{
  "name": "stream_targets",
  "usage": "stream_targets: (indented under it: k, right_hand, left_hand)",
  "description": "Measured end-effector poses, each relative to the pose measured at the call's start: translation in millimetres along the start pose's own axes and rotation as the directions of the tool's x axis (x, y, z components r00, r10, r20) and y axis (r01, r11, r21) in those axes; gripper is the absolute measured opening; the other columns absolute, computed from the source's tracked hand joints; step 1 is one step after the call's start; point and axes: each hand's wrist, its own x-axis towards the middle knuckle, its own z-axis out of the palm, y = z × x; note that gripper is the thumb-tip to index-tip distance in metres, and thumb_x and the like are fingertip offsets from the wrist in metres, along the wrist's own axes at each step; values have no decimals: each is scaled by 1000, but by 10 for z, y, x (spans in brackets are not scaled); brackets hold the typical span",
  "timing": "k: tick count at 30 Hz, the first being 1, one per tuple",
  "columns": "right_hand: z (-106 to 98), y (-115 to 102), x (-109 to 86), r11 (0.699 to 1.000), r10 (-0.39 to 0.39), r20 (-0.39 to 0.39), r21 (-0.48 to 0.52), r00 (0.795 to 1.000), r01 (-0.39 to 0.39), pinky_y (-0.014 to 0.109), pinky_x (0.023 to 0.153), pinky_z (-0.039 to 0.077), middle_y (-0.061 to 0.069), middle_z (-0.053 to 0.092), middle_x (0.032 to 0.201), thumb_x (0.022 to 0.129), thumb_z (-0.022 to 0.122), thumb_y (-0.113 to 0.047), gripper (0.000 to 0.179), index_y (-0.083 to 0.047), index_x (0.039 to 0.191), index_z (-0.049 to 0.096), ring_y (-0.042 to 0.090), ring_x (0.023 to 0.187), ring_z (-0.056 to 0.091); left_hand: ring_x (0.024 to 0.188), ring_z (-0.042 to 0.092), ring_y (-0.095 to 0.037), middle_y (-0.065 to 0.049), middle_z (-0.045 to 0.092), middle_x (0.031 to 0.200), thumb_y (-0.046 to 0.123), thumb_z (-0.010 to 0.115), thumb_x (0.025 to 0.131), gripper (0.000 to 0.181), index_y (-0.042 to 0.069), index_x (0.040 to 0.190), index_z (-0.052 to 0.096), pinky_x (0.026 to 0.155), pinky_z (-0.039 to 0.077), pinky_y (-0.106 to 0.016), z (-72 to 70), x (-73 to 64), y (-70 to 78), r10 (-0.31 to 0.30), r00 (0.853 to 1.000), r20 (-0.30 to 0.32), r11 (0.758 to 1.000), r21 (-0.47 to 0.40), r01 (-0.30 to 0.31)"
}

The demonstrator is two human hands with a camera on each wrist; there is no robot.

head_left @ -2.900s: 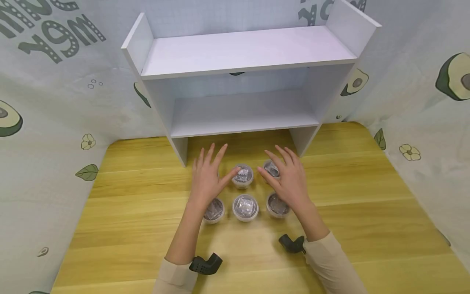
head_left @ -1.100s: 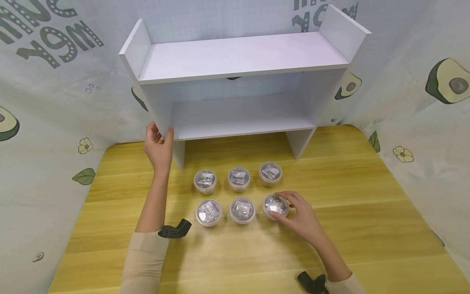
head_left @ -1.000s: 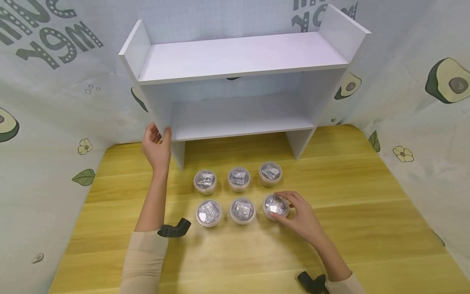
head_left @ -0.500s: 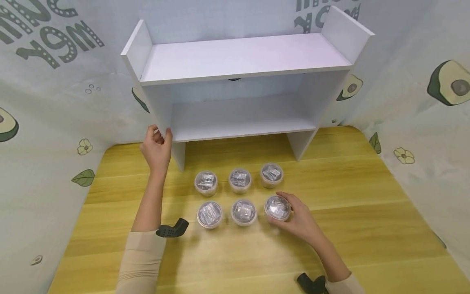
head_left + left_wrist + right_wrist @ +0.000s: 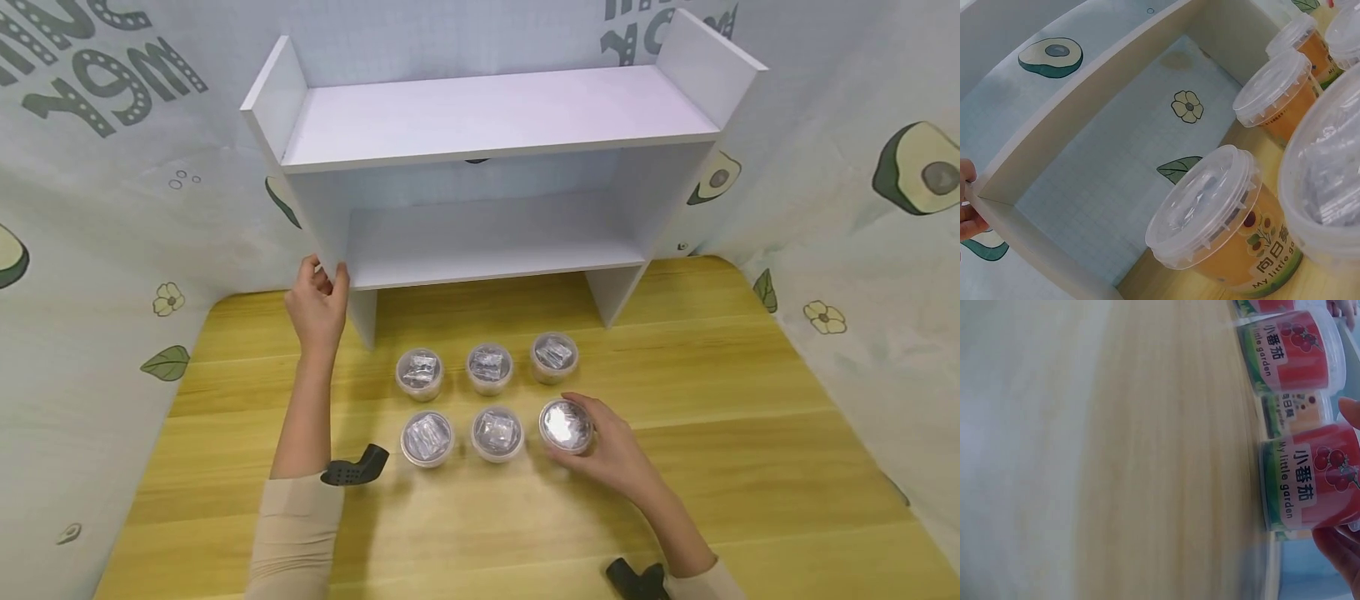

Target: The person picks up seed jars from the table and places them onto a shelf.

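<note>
My right hand (image 5: 613,448) grips the front-right cup (image 5: 566,426), thumb on its near side and fingers round the far side. In the right wrist view this cup (image 5: 1310,478) is red with a tomato print, "My little garden" lettering and a clear lid. Whether its base touches the table cannot be told. At the left, my left hand (image 5: 318,312) pinches the side panel of the white shelf unit (image 5: 465,275), thumb at the front edge and fingers outside. In the left wrist view, an orange sunflower-print cup (image 5: 1254,250) stands close to that panel.
The front row also holds a middle cup (image 5: 497,433) and a left cup (image 5: 427,438). Behind them stand several cups, including a back-middle cup (image 5: 489,369), before the shelf. The wooden table (image 5: 750,433) extends both ways; a patterned cloth (image 5: 840,217) hangs around it.
Both hands have come away from hovering over the cups. The left moved to the shelf's side panel, the right closed round the front-right cup, which has tilted or shifted slightly in the last second.
</note>
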Motion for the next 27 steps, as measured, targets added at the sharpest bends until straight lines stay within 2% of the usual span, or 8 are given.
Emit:
stream_targets:
  k: [4,12,15,18,20,23,27]
  right_hand:
    - [-11,2,-3,1000,-18,1,-13,1000,18,52,90,43,17,57,119,63,84,-31,77,0,124,50,35,110,54]
    - [-110,-33,19,999,-11,-13,-32,1000,11,52,89,44,18,58,118,63,84,-30,75,1,122,51,36,109,54]
    - [-169,-49,45,999,-18,-12,-27,1000,17,52,87,44,19,58,116,62,85,-29,75,2,122,51,36,108,55]
    - [-233,-52,73,1000,-24,-10,-20,1000,23,52,86,45,19,58,115,62,85,-28,76,3,122,50,36,107,55]
    - [-279,-54,92,999,-27,-9,-17,1000,27,52,86,45,18,58,115,62,85,-28,76,3,122,50,35,107,55]
    - [-349,-63,118,999,-31,-4,-19,1000,31,51,85,46,18,58,116,62,85,-29,76,2,122,50,35,107,55]
    - [-434,-93,149,999,-23,16,-31,1000,23,52,84,47,19,58,117,63,85,-31,77,1,124,49,36,107,55]
  left_hand:
    - [70,68,-32,-24,67,92,11,61,86,25,-9,101,61,55,36,-2,-7,4,-15,-23,1000,17,999,-30,23]
    - [66,66,-28,-20,68,91,13,61,86,24,-8,98,61,52,35,-4,-24,17,-26,-22,999,41,1000,-9,22]
    - [59,63,-14,-19,69,89,14,60,86,24,-7,98,61,50,34,-6,-33,14,-30,-19,999,42,1000,8,19]
    - [53,52,2,-18,69,86,14,60,87,23,-7,97,61,48,32,-7,-41,11,-31,-13,999,45,1000,26,12]
    - [51,47,7,-18,69,85,14,60,87,24,-7,97,61,47,31,-8,-44,12,-30,-6,999,48,999,33,5]
    - [51,50,0,-19,69,85,14,60,87,24,-8,97,61,48,31,-7,-41,18,-25,7,999,50,999,35,-9]
    - [55,61,-22,-20,69,86,13,60,87,23,-8,96,60,49,31,-5,-36,20,-22,15,998,53,999,27,-17]
